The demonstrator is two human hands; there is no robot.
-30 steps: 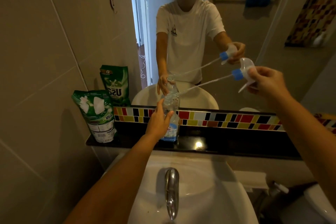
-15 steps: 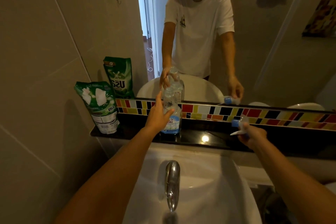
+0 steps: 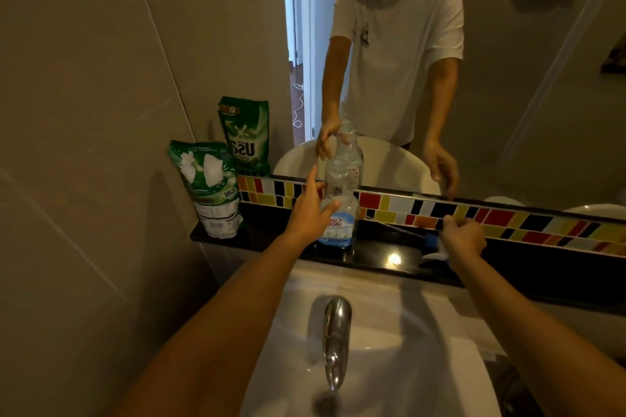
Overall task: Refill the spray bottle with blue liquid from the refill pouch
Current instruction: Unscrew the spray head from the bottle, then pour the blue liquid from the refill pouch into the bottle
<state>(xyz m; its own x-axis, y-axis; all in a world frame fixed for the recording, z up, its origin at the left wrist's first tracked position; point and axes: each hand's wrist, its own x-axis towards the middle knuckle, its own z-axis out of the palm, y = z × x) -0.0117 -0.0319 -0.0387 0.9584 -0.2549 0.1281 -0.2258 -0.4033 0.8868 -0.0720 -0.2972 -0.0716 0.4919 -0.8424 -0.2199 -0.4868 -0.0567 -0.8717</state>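
Note:
The clear spray bottle (image 3: 340, 210) stands uncapped on the black ledge (image 3: 379, 256), with a little blue liquid at its bottom. My left hand (image 3: 306, 213) grips its left side, thumb across the front and index finger raised. The spray head (image 3: 435, 249), white with a blue collar, lies low on the ledge to the right. My right hand (image 3: 462, 239) is closed over it, and its thin dip tube (image 3: 393, 225) points left toward the bottle. The green refill pouch (image 3: 208, 188) stands upright at the ledge's left end, about a hand's width left of the bottle.
A mirror (image 3: 525, 95) rises behind the ledge above a strip of coloured tiles (image 3: 501, 218); it reflects me and the pouch. The white sink (image 3: 423, 349) with a chrome tap (image 3: 335, 332) sits below my arms. A tiled wall (image 3: 84, 145) closes the left side.
My right hand has carried the spray head with its tube from high on the right down onto the ledge. My left hand has stayed on the bottle.

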